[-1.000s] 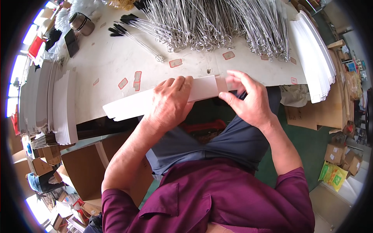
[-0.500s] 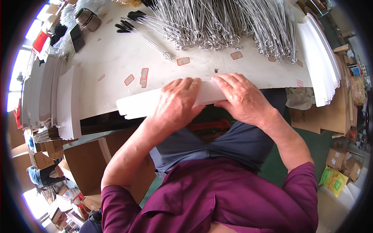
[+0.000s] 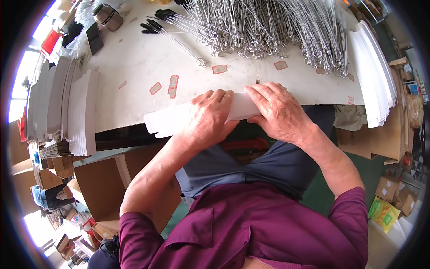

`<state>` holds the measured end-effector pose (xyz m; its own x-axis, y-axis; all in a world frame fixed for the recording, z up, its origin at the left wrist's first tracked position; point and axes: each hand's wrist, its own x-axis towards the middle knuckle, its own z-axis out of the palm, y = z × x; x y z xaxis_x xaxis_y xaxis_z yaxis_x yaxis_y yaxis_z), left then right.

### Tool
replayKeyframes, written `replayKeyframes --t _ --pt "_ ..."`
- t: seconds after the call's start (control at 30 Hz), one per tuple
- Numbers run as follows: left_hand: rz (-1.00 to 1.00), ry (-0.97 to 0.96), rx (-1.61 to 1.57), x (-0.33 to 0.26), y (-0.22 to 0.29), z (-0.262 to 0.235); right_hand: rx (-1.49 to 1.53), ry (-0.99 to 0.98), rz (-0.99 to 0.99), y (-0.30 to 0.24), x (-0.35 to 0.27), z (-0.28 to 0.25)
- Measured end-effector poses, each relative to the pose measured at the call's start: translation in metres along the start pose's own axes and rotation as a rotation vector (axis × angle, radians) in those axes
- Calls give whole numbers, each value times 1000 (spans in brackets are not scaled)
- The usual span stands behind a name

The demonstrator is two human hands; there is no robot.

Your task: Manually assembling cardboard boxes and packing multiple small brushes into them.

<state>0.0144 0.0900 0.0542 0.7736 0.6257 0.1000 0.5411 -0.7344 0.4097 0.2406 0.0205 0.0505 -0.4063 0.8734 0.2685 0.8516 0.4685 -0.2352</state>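
A long, narrow white carton (image 3: 168,120) lies along the table's front edge, with small flaps at its left end. My left hand (image 3: 207,115) grips its middle, fingers over the top and thumb toward me. Near the right end, my right hand (image 3: 281,113) is closed over it in the same way, covering that end. A short white stretch shows between the two thumbs. Beyond my hands lies a big pile of wire-handled brushes (image 3: 251,33), their looped ends toward me. A few brushes with black bristles (image 3: 151,27) lie apart to the left.
Stacked flat white cartons stand at the table's left (image 3: 83,114) and right (image 3: 374,76) ends. A metal flask (image 3: 107,18) and a dark phone (image 3: 94,39) are at the back left. Below the table is an open cardboard box (image 3: 101,186). A person (image 3: 42,197) is far off at left.
The view has shifted slightly, so the table's things appear a little farther right. Both hands keep their hold on the white carton, with hardly any movement.
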Motion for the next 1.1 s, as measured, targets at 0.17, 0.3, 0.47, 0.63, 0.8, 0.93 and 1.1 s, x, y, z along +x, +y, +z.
replayKeyframes --t 0.17,0.3,0.47,0.63,0.8,0.93,1.1 --pt "16 59 -14 0 1 2 31 18 -30 1 4 1" --pt "85 108 -42 -1 -7 -15 42 40 -65 8 5 -6" --pt "44 77 35 -3 -28 -33 52 58 -13 23 7 -7" --pt "10 101 34 9 -36 -30 24 89 -16 39 20 2" --pt "-42 163 13 7 -42 -3 51 125 -1 40 19 17" --pt "-5 209 30 2 -43 7 27 141 7 37 15 20" --pt "14 279 103 -15 -37 24 53 66 -23 26 10 16"
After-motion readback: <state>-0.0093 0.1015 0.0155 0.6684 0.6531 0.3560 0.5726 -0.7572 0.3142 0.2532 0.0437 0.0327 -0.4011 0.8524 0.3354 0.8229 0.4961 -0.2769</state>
